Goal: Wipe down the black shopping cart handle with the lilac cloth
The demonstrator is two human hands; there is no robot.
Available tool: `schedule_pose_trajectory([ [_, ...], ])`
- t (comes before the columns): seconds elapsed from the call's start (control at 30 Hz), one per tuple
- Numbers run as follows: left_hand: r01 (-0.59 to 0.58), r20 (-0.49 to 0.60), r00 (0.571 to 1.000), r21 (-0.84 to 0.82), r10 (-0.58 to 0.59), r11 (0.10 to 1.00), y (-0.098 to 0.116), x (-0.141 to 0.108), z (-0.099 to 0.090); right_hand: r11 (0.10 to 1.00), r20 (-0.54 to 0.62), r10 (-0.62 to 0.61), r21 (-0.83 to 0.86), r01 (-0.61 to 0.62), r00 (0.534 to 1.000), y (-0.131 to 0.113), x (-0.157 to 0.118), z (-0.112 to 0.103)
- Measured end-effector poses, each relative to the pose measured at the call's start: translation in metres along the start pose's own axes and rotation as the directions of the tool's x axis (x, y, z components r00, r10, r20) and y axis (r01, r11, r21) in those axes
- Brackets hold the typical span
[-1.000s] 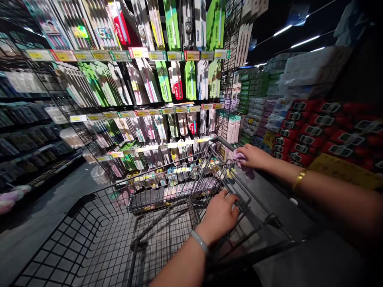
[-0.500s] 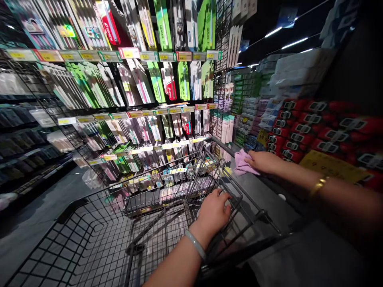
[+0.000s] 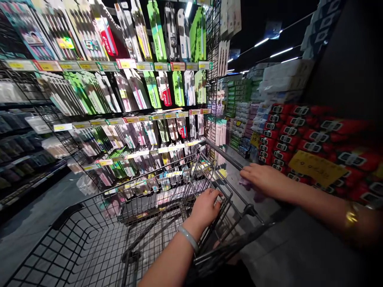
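A dark wire shopping cart (image 3: 89,235) stretches across the lower view, its basket holding nothing that I can see. My left hand (image 3: 206,205), with a pale bangle at the wrist, has its fingers curled over the wire frame at the cart's handle end. On the long dark handle bar (image 3: 224,155) rests my right hand (image 3: 261,179), fingers bent over it. A purple cloth (image 3: 245,184) shows beneath the right hand, pressed against the bar and mostly hidden. A gold bracelet circles the right wrist.
Ahead of the cart stands a wire rack of packaged toothbrushes (image 3: 155,87) with price strips (image 3: 125,63). Stacked red packages (image 3: 299,135) with a yellow price sign (image 3: 317,167) line the right. More shelves (image 3: 20,135) stand left, beyond grey floor (image 3: 38,207).
My right hand has come over the handle bar, so the purple cloth now lies mostly under it. The left hand stays on the cart frame. The view has shifted slightly.
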State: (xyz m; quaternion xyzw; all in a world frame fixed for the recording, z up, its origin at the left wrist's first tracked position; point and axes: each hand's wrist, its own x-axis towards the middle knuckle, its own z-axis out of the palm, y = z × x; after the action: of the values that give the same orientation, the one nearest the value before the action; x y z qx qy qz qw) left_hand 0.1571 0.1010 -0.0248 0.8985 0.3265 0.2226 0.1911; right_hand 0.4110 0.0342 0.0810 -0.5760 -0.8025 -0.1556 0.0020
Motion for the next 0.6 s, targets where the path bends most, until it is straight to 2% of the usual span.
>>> schedule_pose_trajectory([
  [0.1,-0.017,-0.010,1.000,-0.023,0.017,1.000,-0.003,0.000,0.000,0.976,-0.077,0.171,0.147,-0.159,0.982,0.012,0.011,0.009],
  [0.17,-0.034,-0.016,0.999,-0.048,0.033,0.998,-0.005,-0.001,0.000,0.950,-0.053,0.231,0.226,-0.214,0.972,0.021,0.010,0.008],
  [0.23,-0.055,-0.022,0.998,-0.070,0.053,0.996,-0.007,-0.002,0.000,0.950,0.031,0.185,0.250,-0.187,0.982,0.025,-0.007,-0.001],
  [0.3,-0.070,-0.024,0.997,-0.075,0.068,0.995,-0.008,-0.003,-0.001,0.962,0.109,0.110,0.237,-0.133,0.988,0.021,-0.036,-0.013],
  [0.37,-0.068,-0.019,0.998,-0.066,0.067,0.995,-0.008,-0.003,-0.001,0.971,0.113,0.112,0.198,-0.132,0.987,0.010,-0.066,-0.023],
  [0.43,-0.054,-0.011,0.999,-0.048,0.053,0.997,-0.006,0.000,-0.001,0.973,0.049,0.190,0.128,-0.194,0.981,-0.009,-0.084,-0.028],
  [0.5,-0.036,-0.008,0.999,-0.031,0.035,0.999,-0.004,0.003,-0.001,0.965,-0.033,0.256,0.060,-0.254,0.966,-0.036,-0.088,-0.027],
  [0.6,-0.018,0.060,0.998,-0.005,0.018,1.000,0.003,0.005,-0.010,0.977,-0.099,0.210,0.067,-0.204,0.973,-0.074,-0.078,-0.022],
])
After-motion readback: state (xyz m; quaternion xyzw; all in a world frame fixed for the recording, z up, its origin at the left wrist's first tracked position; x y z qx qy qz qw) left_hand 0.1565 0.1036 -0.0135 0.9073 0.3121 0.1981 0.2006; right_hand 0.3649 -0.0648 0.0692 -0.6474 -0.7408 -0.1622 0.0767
